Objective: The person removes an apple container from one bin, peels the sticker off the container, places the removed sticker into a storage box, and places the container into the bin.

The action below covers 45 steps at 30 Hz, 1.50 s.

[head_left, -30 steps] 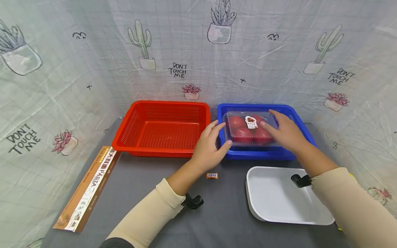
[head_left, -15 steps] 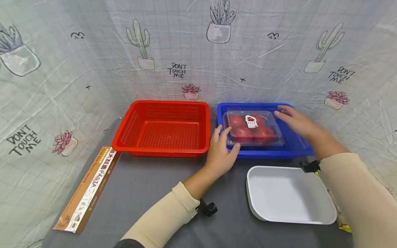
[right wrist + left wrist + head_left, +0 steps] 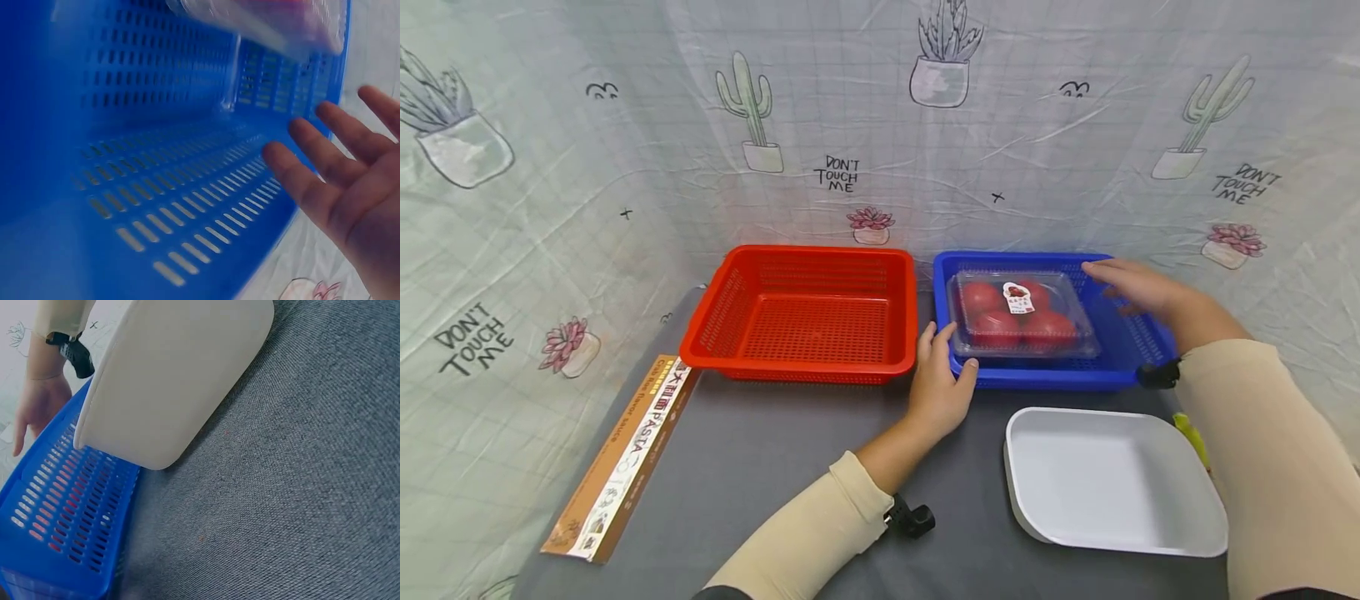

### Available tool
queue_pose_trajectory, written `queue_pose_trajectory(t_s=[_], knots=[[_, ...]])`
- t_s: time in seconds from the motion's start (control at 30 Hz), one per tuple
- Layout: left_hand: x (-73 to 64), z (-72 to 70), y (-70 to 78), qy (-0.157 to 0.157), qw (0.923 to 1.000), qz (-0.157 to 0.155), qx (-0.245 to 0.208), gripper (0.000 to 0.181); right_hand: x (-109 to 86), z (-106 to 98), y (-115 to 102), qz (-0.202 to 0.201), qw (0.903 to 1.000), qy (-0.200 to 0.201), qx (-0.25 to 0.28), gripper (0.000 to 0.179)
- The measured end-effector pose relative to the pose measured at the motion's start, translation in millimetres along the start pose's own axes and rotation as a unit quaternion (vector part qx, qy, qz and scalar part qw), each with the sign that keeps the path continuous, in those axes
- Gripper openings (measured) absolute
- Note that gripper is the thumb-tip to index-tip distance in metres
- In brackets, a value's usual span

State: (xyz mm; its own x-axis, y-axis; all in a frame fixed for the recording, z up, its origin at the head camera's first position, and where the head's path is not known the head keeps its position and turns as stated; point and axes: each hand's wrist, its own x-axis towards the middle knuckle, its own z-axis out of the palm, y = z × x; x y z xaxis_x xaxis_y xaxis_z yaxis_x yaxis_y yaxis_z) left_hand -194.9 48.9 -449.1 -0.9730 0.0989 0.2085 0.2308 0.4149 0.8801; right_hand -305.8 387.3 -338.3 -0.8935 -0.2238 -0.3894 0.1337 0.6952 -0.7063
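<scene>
A clear plastic box of red tomato-like fruit lies inside the blue basket, toward its left side. A white label sits on its lid. My left hand is at the basket's front left corner, fingers spread and grasping nothing; whether it touches the rim I cannot tell. Above the basket's right side is my right hand, apart from the box. In the right wrist view its straight fingers hold nothing. The left wrist view shows the right hand beyond the blue basket, but not the left one.
To the left stands a red basket. A white tray is in front of the blue basket. A long brown pasta box lies at the left table edge. Part of a yellow package shows beside the right sleeve.
My right hand has let go of the fruit box and moved right, away from it. My left hand has drawn slightly back toward me. The box stays in the blue basket.
</scene>
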Motion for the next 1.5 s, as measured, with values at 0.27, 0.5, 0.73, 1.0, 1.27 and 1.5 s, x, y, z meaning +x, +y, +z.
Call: queue_pose_trajectory(t_s=[0.27,0.5,0.73,1.0,1.27,1.5], knots=[[-0.9,7.8,6.0,-0.032,0.9995,-0.008,-0.005,0.064,-0.2,-17.3,15.0,0.036,0.997,-0.067,0.007,0.095],[-1.7,11.9,5.9,-0.038,0.999,-0.006,-0.022,0.064,13.9,-13.6,26.2,0.069,0.9936,-0.089,0.01,0.098],[-8.3,16.3,3.2,-0.041,0.9982,-0.001,-0.042,0.064,25.7,-2.6,43.1,0.103,0.9893,-0.092,0.046,0.107],[-11.6,17.6,2.8,-0.045,0.9972,-0.003,-0.06,0.064,32.0,5.2,52.0,0.105,0.9876,-0.087,0.078,0.107],[-10.9,17.1,1.4,-0.045,0.9969,-0.002,-0.065,0.065,33.5,8.2,61.1,0.038,0.9734,-0.104,0.2,0.073],[-10.3,17.8,0.6,-0.046,0.9965,-0.015,-0.068,0.066,26.9,6.8,63.2,0.009,0.951,-0.11,0.289,0.07]])
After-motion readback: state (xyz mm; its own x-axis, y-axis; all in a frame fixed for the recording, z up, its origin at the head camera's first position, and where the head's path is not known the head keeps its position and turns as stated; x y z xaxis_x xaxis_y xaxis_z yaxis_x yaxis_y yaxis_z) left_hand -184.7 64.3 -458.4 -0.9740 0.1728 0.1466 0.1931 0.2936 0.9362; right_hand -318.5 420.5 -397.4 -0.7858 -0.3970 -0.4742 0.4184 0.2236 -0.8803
